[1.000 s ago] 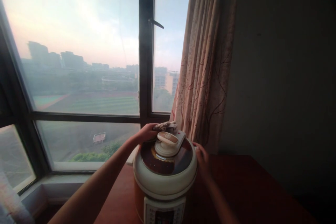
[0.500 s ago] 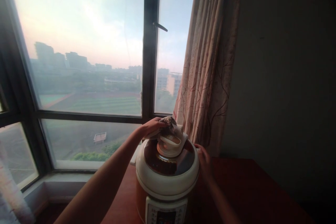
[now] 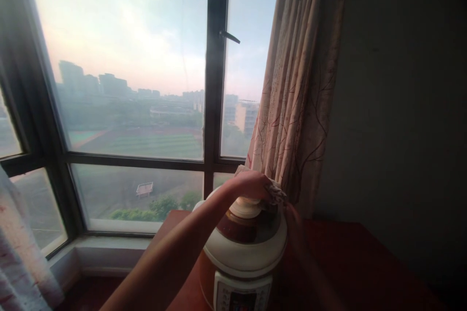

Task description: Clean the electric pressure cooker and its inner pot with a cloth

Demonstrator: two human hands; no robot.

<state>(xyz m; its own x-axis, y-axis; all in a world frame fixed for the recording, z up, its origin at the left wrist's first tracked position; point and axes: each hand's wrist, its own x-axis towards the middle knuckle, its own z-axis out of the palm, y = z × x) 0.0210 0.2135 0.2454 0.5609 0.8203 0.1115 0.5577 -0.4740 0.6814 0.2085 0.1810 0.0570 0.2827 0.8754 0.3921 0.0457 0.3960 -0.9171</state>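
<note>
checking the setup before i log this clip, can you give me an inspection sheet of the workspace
surface: reddish-brown table, the cooker stands on it
job's things: cream and brown cooker, lid on; patterned cloth on the lid's top
clutter: nothing seen
hands: left hand grips the cloth on top of the lid; right hand blurred by the cooker's right side, grip cannot be told
cables: nothing seen
surroundings: window behind, curtain at right, dark wall
</note>
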